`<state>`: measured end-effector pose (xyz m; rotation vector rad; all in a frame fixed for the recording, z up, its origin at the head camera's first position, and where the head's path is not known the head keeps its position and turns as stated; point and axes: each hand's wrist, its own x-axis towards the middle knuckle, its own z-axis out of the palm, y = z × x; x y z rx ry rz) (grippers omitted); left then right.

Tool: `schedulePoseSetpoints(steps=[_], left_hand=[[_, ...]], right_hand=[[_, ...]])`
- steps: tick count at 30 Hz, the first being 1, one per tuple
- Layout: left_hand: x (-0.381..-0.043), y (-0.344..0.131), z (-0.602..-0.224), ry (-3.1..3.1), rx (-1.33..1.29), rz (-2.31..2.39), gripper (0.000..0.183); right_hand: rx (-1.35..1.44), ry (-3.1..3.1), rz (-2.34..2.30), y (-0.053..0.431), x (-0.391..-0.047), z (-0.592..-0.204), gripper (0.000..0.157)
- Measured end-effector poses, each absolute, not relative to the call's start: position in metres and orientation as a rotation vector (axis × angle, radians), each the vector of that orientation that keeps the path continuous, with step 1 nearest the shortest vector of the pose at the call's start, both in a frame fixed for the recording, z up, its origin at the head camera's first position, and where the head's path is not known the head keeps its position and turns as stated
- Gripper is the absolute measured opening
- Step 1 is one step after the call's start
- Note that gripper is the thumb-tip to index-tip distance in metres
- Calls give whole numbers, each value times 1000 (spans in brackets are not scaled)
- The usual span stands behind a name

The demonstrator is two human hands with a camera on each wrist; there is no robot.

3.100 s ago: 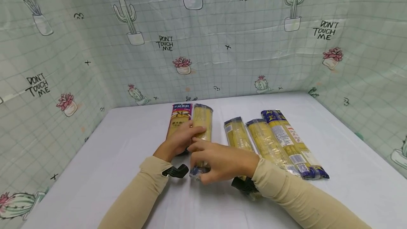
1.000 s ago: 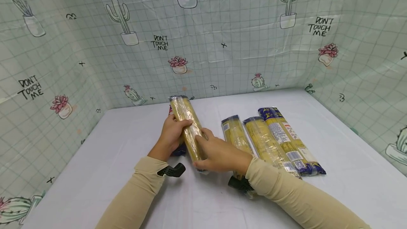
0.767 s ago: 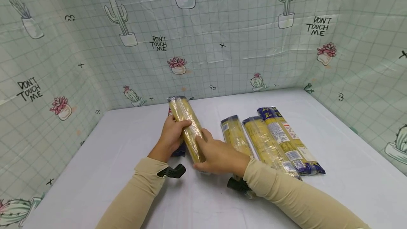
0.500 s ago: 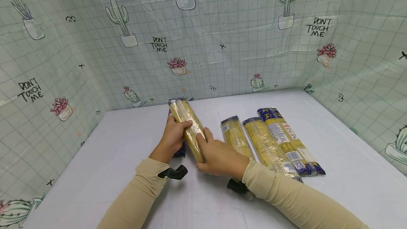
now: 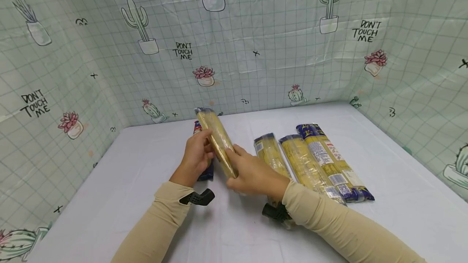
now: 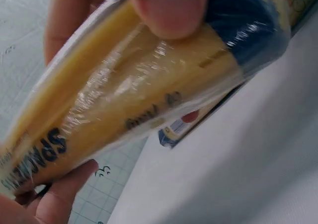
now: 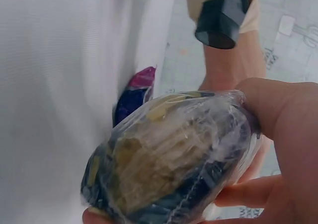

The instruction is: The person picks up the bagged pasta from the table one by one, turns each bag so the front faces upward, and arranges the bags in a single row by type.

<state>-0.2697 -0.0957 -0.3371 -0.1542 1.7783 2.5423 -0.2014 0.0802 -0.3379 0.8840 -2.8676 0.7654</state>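
Observation:
A clear-wrapped pack of spaghetti (image 5: pixel 215 133) is held up at a tilt, its far end raised. The word on its film shows in the left wrist view, along with the blue end of the pack (image 6: pixel 243 25). My right hand (image 5: pixel 252 173) grips the near end, thumb on top, and the right wrist view looks onto that crinkled end (image 7: pixel 169 159). My left hand (image 5: pixel 195 153) is at the pack's left edge, fingers bent and thumb tip by the film. Whether it grips I cannot tell. Behind it a red-and-blue pasta pack (image 5: pixel 207 172) lies mostly hidden.
To the right, three more spaghetti packs lie side by side on the white table (image 5: pixel 128 182): a near one (image 5: pixel 272 153), a middle one (image 5: pixel 305 161) and a far one with blue ends (image 5: pixel 332 161). My right forearm passes over the nearer ones. A printed curtain (image 5: pixel 234 52) encloses the table.
The pack lay flat beside the left pack and was lifted and tilted by both hands. In the last half second my left thumb slid off its top to the left edge.

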Motion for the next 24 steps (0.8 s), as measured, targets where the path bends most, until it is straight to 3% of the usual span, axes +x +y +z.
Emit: schedulePoseSetpoints(steps=[24], left_hand=[[-274,-106,-342,1798,-103,2589,41]], right_hand=[[938,-2744,1478,93,-214,-329,78]])
